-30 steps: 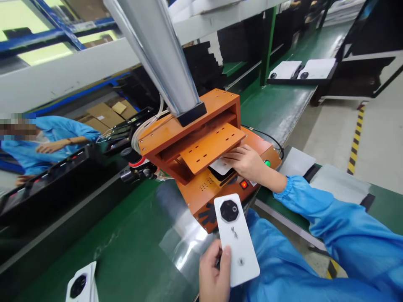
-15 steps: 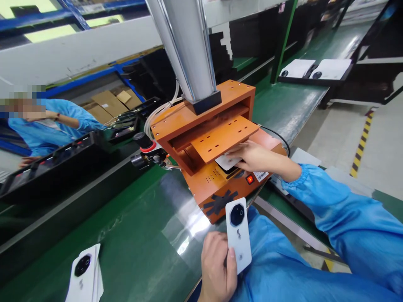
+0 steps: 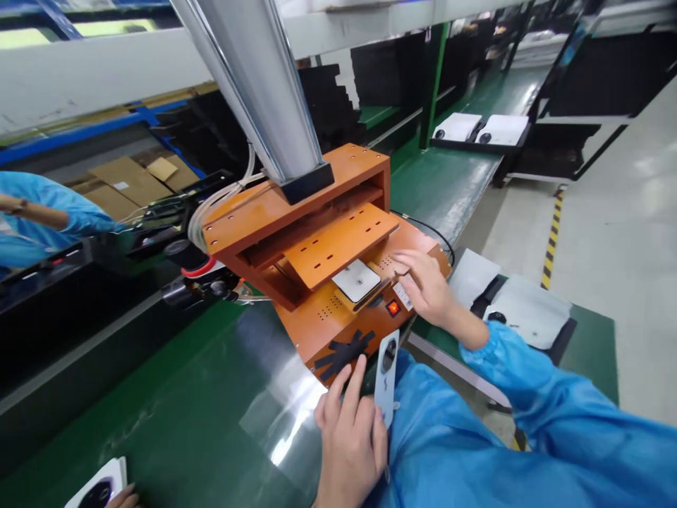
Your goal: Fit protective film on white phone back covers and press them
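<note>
An orange press machine [image 3: 296, 212] stands on the green conveyor belt [image 3: 185, 416]. A white phone back cover [image 3: 356, 279] lies in its slot, under the orange plate. My right hand [image 3: 427, 286] rests on the machine's right front corner, fingers spread, next to the red lit button [image 3: 392, 307]. My left hand [image 3: 349, 437] holds a second white phone back cover [image 3: 386, 374] with a round black camera ring, turned edge-on near the machine's front.
A steel column [image 3: 248, 85] rises from the machine. More white covers lie at the lower left [image 3: 98, 490], beside another person's fingers [image 3: 124, 499]. White trays [image 3: 515, 310] sit to the right. A blue-sleeved co-worker [image 3: 37, 212] is at the far left.
My right hand let go of the cover in the slot and drew back to the machine's right corner. My left hand tilted its cover edge-on.
</note>
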### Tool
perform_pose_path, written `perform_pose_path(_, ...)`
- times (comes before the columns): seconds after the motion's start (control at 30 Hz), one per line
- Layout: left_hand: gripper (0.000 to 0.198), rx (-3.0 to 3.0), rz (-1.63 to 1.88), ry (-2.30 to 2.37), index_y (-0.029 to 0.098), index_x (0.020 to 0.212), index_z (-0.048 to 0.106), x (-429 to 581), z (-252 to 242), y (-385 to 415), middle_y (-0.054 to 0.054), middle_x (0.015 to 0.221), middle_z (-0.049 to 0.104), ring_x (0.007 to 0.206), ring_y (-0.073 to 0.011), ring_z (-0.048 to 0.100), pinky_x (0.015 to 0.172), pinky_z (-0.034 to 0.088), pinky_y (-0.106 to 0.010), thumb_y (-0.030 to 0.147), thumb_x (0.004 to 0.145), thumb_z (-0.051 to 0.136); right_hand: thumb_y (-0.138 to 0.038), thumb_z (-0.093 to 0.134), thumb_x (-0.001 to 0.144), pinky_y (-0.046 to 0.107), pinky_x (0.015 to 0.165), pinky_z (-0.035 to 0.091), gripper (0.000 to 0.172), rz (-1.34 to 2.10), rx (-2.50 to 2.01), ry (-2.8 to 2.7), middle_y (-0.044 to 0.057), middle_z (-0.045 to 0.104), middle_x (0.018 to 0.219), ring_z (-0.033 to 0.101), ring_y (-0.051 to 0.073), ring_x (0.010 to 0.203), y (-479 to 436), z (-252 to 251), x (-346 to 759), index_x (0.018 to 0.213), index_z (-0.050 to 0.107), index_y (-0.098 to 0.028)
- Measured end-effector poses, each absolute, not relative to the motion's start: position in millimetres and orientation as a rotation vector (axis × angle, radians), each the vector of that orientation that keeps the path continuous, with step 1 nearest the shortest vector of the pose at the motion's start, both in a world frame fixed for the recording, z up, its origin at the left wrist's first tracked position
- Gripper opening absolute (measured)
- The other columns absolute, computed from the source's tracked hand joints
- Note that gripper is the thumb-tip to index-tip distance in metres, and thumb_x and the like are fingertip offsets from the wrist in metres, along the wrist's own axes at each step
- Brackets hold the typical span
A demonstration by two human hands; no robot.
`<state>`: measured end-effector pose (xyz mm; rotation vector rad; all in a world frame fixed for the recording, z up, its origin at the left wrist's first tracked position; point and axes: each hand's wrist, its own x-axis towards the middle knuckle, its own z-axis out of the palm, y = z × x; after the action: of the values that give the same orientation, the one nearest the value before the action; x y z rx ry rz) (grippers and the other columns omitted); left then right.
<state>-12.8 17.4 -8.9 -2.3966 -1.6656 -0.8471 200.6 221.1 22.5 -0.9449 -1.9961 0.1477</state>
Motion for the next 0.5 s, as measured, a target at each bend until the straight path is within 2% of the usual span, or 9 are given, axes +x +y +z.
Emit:
perform_pose_path(0.1, 0.017, -2.32, -0.834, -1.691, 0.021, 0.076, 0.058, -14.6, -16.1, 19.4, -0.012, 0.154, 0.051, 0.137, -0.0341, 0.047, 0.106, 0.029, -0.051, 0.016, 0.091, 0.051, -0.025, 0.046, 0.101, 0.05, 0.103, 0.046, 0.036, 0.036, -1.145, -1.753, 0.012, 0.064, 0.123, 0.059, 0.029, 0.117, 199.5, -16.0, 236.5, 0.135, 0.059, -0.023)
perform_pose_path(0.23, 0.017, -2.275, -0.853, -1.702, 0.021, 0.075, 0.057, -15.1, -26.3, 19.4, -0.012, 0.154, 0.052, 0.136, -0.0329, 0.049, 0.109, 0.028, -0.05, 0.018, 0.092, 0.052, -0.021, 0.048, 0.098, 0.052, 0.098, 0.049, 0.043, -0.068, -1.247, -1.862, 0.013, 0.063, 0.128, 0.06, 0.03, 0.117, 188.9, -54.4, 266.4, 0.141, 0.057, -0.025)
perform_pose_path(0.5, 0.011, -2.224, -0.707, -1.537, 0.024, 0.076, 0.056, -20.5, -25.2, 23.7, -0.012, 0.149, 0.056, 0.13, -0.0361, 0.055, 0.097, 0.036, -0.053, 0.022, 0.085, 0.061, -0.02, 0.05, 0.097, 0.053, 0.099, 0.054, 0.052, -0.086, -1.196, -1.908, 0.014, 0.062, 0.127, 0.061, 0.03, 0.115, 197.7, -56.7, 275.2, 0.149, 0.05, -0.026)
